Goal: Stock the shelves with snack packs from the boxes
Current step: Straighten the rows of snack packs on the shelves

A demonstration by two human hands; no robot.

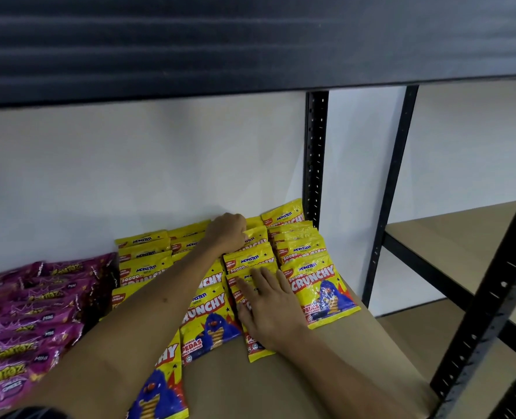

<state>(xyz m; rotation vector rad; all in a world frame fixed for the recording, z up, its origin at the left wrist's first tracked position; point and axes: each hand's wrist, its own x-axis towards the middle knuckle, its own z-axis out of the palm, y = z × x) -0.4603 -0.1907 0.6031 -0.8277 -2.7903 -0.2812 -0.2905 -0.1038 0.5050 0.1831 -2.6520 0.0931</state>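
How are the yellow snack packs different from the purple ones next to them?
The yellow Monster Crunchy packs show a blue monster; the purple packs carry yellow lettering. The yellow ones fill the shelf's middle, the purple ones its left end. Both hands touch yellow packs only. Both kinds lie in overlapping rows on the same shelf.

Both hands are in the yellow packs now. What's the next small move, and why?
Probably let the left hand seat the back-row pack it pinches near the wall, while the right hand keeps pressing flat on the front pack. That column sits askew beside the neater right-hand column, so squaring it comes first.
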